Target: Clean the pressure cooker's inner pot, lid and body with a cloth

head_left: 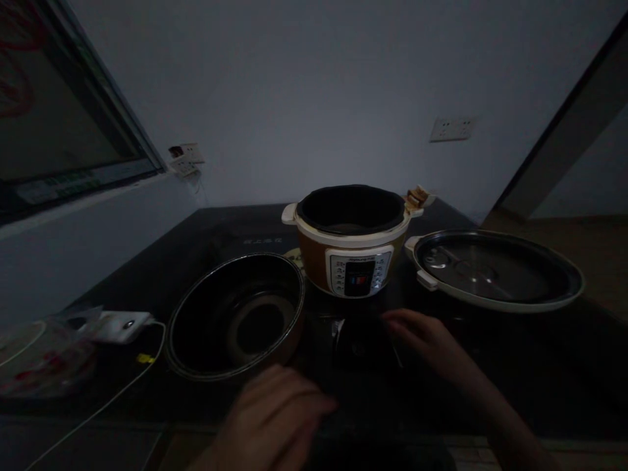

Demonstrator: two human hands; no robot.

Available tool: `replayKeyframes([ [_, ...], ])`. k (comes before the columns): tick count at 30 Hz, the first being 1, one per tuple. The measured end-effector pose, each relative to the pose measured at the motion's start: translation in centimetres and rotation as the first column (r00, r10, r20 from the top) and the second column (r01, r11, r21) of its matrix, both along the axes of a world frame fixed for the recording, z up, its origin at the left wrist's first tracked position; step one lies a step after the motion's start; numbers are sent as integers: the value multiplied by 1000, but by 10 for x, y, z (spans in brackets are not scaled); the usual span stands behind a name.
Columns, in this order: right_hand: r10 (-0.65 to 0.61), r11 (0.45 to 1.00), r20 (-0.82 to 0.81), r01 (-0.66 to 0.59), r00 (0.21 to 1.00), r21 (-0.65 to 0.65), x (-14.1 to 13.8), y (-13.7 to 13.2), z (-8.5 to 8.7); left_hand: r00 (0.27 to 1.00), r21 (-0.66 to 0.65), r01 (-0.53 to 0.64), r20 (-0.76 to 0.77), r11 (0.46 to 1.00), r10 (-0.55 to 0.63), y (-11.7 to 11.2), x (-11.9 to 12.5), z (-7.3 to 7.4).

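My right hand (419, 335) reaches in from the right, fingers together at the edge of a dark, flat thing (360, 343) with a pale edge; its kind is too dark to make out. My left hand (277, 418) is low in front, blurred, its fingers bent, near the front rim of a black round inner pot (184, 356). Behind both hands stands a brown and white electric pressure cooker (314, 258), lidless, with a black interior and a control panel (360, 275). To its right lies the cooker's wide oval lid (495, 268), its inner side facing up.
All this rests on a dark countertop (220, 229) against a pale wall. At left are a white power strip (122, 326) with a cable and a clear plastic bag (49, 366) with red bits. Wall sockets (452, 129) and a window (73, 98) are farther back.
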State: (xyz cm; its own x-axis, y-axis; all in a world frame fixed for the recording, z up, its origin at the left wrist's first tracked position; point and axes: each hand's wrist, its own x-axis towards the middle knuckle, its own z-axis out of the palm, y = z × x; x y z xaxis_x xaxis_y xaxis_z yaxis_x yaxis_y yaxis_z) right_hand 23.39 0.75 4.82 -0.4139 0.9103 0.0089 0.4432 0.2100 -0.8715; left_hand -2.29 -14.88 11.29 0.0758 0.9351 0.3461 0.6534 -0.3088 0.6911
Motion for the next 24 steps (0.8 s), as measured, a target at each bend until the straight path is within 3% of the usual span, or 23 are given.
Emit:
replayKeyframes([
  [1,-76,996,50,74,996,49,4,-4,-12,985,-73,146,-87,987,-152,7,18,-14],
  [2,-142,987,106,132,984,96,6,-8,-23,970,-107,193,-127,975,-206,17,31,-28],
  [5,-244,962,253,201,936,186,6,-20,-48,989,-143,-3,-148,990,-18,51,50,-67],
  [8,-290,946,380,203,879,252,-1,-29,-52,964,-191,-215,-201,958,176,74,51,-89],
  [13,-236,950,503,88,832,301,-17,-30,-44,956,-296,-243,-234,924,177,84,57,-99],
  [16,-234,940,486,69,842,333,-23,-27,-50,963,-320,-246,-190,915,193,89,60,-105],
  [20,-204,951,268,125,942,283,-24,-29,-59,974,-313,-228,-73,922,216,95,58,-111],
  [24,-128,992,-121,125,984,-32,-19,-35,-47,976,-274,-165,94,948,197,92,57,-96],
])
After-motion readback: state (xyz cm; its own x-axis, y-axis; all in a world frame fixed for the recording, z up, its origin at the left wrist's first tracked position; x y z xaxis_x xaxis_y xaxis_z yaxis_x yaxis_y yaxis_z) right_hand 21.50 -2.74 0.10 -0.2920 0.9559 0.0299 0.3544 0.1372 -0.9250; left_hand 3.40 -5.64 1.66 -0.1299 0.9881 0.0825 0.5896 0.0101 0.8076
